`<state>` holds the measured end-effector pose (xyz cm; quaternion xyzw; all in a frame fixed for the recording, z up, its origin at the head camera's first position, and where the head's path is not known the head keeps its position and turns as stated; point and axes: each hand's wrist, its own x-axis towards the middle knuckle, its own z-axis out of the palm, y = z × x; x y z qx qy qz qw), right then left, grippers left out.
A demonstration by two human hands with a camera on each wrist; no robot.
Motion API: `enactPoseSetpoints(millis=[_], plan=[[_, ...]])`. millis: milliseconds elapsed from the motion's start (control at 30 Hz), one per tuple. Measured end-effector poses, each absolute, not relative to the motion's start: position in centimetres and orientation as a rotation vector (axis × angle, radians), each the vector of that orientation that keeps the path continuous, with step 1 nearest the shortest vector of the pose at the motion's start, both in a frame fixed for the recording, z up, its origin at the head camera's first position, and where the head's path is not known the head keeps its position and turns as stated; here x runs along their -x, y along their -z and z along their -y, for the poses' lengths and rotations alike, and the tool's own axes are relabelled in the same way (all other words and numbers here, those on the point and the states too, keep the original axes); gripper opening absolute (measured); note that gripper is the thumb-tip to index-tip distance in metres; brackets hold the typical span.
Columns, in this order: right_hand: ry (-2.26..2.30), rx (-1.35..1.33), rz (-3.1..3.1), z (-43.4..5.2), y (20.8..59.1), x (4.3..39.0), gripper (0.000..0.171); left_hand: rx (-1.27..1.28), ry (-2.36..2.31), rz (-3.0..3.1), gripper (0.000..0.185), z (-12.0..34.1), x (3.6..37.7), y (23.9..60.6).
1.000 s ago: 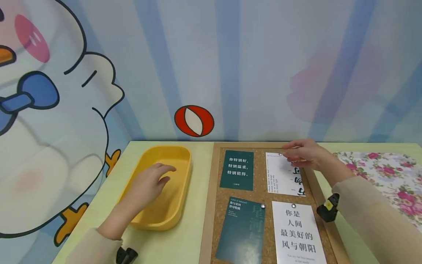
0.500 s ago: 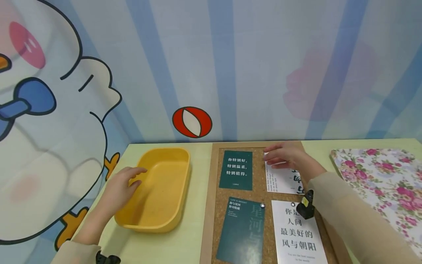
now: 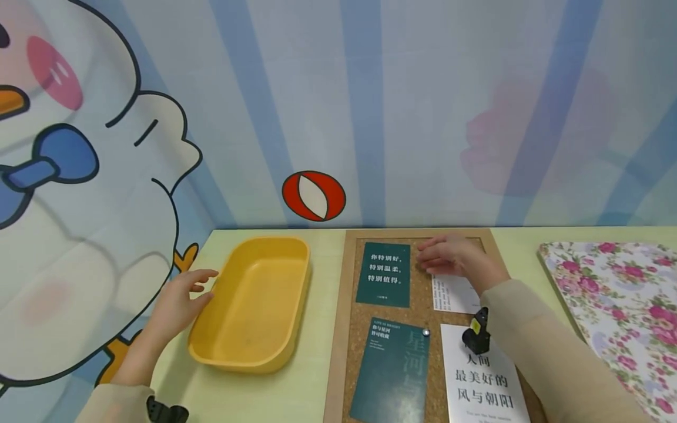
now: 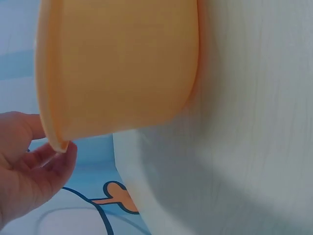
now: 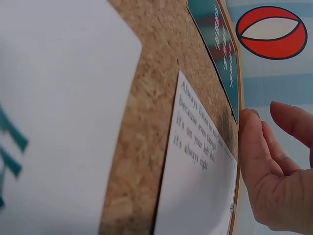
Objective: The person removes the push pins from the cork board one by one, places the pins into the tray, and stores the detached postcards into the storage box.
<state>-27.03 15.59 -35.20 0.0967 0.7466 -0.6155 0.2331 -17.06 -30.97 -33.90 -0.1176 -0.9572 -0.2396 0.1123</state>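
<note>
My left hand [image 3: 177, 305] hovers at the left rim of a yellow plastic tray [image 3: 254, 305], fingers loosely bent. In the left wrist view the fingers overlap the tray's rim [image 4: 55, 122]; whether they touch it I cannot tell. Over the top of a cork board [image 3: 344, 352], my right hand [image 3: 455, 255] has its fingers extended, pointing left, with nothing visible between them. It covers the upper part of a white printed card [image 3: 455, 294]. Just left of its fingertips lies a dark green card [image 3: 383, 275], showing no pin.
Lower on the board are a larger green card [image 3: 391, 370] with a silver push pin [image 3: 426, 332] at its corner, and another white card [image 3: 481, 382], partly behind my wrist. A floral-patterned board [image 3: 619, 317] lies at right. A cartoon-printed backdrop [image 3: 412, 117] stands behind the table.
My left hand has moved left, from over the tray to its left edge. My right hand has shifted left across the upper white card, toward the small green card.
</note>
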Motion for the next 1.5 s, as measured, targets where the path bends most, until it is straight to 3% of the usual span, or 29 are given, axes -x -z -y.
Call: enactPoseSetpoints(millis=[400, 833, 1100, 1333, 1500], plan=[[1.667, -0.296, -2.11, -13.8, 35.8, 26.9, 0.04, 0.19, 0.777, 2.966, 0.044, 31.4, 17.1, 34.1], [1.766, -0.56, -2.061, -12.4, 36.2, 27.3, 0.028, 0.117, 0.822, 3.028, 0.031, 31.7, 17.5, 34.0], [1.737, -0.654, -1.994, -12.1, 36.6, 27.8, 0.008, 0.123, 0.806, 3.032, 0.03, 31.5, 17.7, 33.8], [1.724, -0.586, -2.082, -11.4, 36.7, 27.4, 0.015, 0.147, 0.763, 3.032, 0.028, 31.4, 17.8, 33.7], [1.441, -0.432, -2.457, -10.8, 37.1, 27.1, 0.027, 0.161, 0.729, 3.017, 0.026, 31.3, 17.7, 33.6]])
